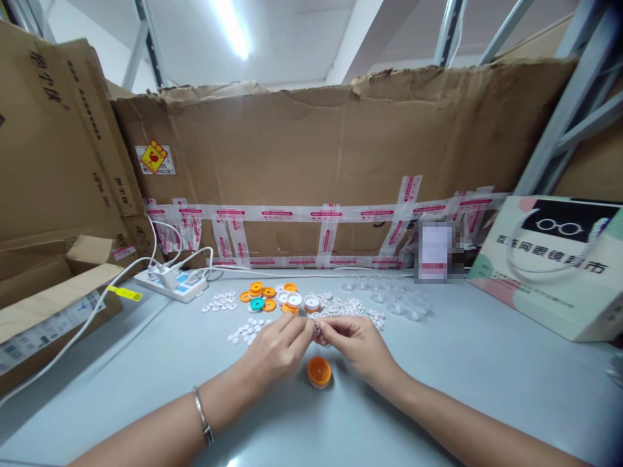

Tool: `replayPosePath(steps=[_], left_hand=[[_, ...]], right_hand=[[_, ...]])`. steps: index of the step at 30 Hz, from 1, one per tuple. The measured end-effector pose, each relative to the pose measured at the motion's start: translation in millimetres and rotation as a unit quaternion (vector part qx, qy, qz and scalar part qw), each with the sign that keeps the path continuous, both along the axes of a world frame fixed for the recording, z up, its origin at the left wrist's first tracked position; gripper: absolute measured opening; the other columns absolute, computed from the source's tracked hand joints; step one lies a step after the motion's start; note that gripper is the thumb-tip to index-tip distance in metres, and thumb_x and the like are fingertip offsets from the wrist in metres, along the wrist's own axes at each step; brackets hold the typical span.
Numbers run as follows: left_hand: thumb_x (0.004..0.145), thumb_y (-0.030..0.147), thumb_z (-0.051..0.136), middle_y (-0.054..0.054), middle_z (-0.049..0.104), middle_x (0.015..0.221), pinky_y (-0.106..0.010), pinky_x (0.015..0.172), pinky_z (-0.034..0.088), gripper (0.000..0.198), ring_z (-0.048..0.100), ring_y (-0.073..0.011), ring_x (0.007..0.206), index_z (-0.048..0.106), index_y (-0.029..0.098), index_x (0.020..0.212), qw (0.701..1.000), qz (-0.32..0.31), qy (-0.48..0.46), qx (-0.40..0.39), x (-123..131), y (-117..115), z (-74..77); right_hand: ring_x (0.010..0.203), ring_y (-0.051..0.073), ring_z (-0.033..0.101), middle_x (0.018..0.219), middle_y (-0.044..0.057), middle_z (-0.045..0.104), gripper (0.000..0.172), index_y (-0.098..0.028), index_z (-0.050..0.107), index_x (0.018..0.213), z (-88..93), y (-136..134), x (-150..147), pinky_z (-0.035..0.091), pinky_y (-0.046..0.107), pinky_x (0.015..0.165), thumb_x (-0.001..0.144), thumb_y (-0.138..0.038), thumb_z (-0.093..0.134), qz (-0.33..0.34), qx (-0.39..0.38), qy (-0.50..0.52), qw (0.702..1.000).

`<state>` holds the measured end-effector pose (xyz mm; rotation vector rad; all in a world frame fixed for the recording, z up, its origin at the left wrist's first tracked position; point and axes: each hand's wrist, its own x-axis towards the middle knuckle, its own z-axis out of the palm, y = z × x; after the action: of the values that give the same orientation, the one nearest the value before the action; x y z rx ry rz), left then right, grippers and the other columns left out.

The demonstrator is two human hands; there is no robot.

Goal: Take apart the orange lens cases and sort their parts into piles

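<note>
My left hand (280, 344) and my right hand (359, 342) meet over the middle of the table, fingertips pinched together. Between them is a small dark-and-light piece (317, 329), mostly covered by the fingers, so its kind does not show. Just below the hands stands a round orange cup-like part (319, 371) with a pale base. Behind the fingers lies a heap of small white pieces with dark spots (341, 305). Small white discs (247, 331) are scattered beside my left hand. Orange, white and teal round parts (267, 295) are grouped farther back.
A white power strip (172, 282) with plugs and cables sits at back left, near an open cardboard box (58, 311). Clear plastic pieces (403, 301) lie back right, before a blurred upright object (435, 251). A printed bag (549, 266) stands at right. A large carton (302, 155) walls off the back.
</note>
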<state>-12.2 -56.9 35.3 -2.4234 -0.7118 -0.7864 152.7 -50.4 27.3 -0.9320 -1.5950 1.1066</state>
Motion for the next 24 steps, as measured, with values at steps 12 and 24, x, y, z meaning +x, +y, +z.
replayPosePath(steps=[12,24], left_hand=[[0.086,0.010,0.041,-0.007,0.060,0.073,-0.027,0.059,0.047,0.015,0.053,-0.0153,0.065,0.056,0.011,0.086,0.999,-0.033,-0.039,0.008,0.8,1.9,-2.4],[0.079,0.010,0.057,-0.005,0.064,0.079,-0.027,0.065,0.047,0.016,0.057,-0.0141,0.072,0.054,0.014,0.094,0.975,-0.106,-0.193,-0.037,-2.9,10.2,0.9]], right_hand=[[0.057,0.013,0.055,0.056,0.001,0.061,0.029,-0.015,0.068,0.060,-0.2,4.0,1.2,0.046,0.027,0.061,0.065,-0.043,0.064,0.016,-0.077,0.058,0.995],[0.050,0.009,0.053,0.051,-0.001,0.060,0.015,-0.013,0.064,0.058,9.9,17.7,13.5,0.043,0.022,0.053,0.057,-0.027,0.067,-0.023,-0.151,0.086,0.985]])
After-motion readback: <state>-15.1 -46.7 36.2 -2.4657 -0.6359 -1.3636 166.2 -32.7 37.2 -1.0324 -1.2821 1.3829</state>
